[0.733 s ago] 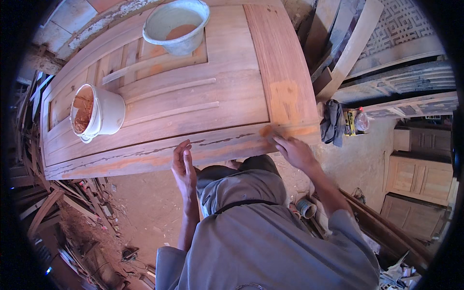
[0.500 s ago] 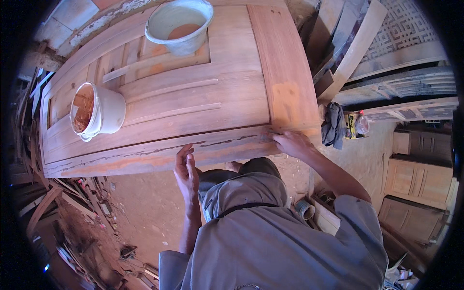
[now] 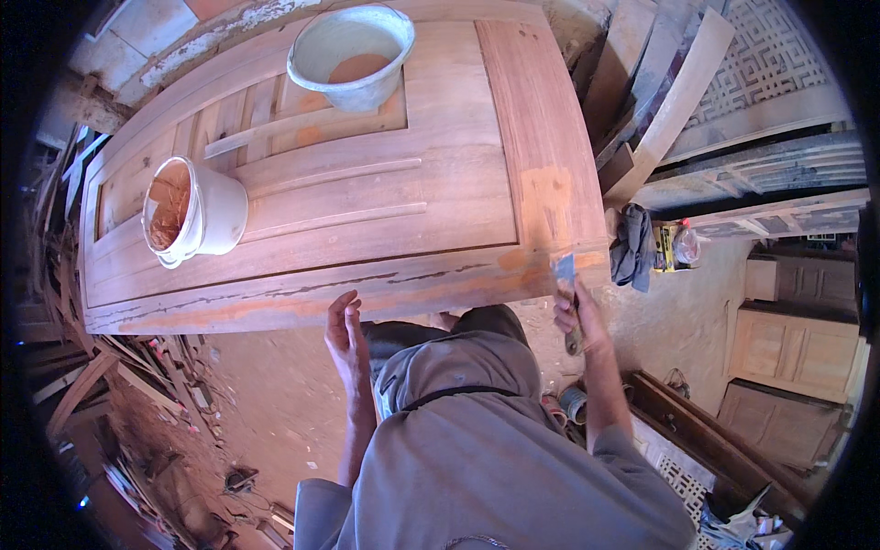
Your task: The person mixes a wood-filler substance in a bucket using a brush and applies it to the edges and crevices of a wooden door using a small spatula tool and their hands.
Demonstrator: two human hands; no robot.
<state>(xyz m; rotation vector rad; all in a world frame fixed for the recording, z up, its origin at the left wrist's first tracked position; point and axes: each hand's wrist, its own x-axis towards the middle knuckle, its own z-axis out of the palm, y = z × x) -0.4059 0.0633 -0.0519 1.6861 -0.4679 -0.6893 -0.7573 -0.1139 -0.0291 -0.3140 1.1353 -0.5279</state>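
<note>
A large wooden panelled door (image 3: 454, 183) lies flat before me, with orange filler (image 3: 545, 206) smeared at its near right corner and along the front edge, where dark uneven streaks also run. My right hand (image 3: 582, 316) grips a putty knife (image 3: 565, 270), its blade at that corner. My left hand (image 3: 346, 335) is empty, fingers apart and loosely curved, just below the front edge. On the door, a white bucket (image 3: 215, 215) with reddish-brown material inside sits at the left; a grey-white basin (image 3: 353, 92) holding orange-brown material stands at the back.
Leaning boards (image 3: 678, 101) and a patterned lattice (image 3: 752, 73) are at right, with a dark cloth (image 3: 632, 247) beside a small box and bag. Wooden cabinet doors (image 3: 788, 348) stand farther right. Offcuts (image 3: 119, 367) crowd the left side over a dusty floor (image 3: 275, 403); cans (image 3: 573, 401) sit below.
My right hand has moved right and toward my body, turning so the knife now shows upright, blade away from me. My left hand stays near the edge. The view has shifted slightly.
</note>
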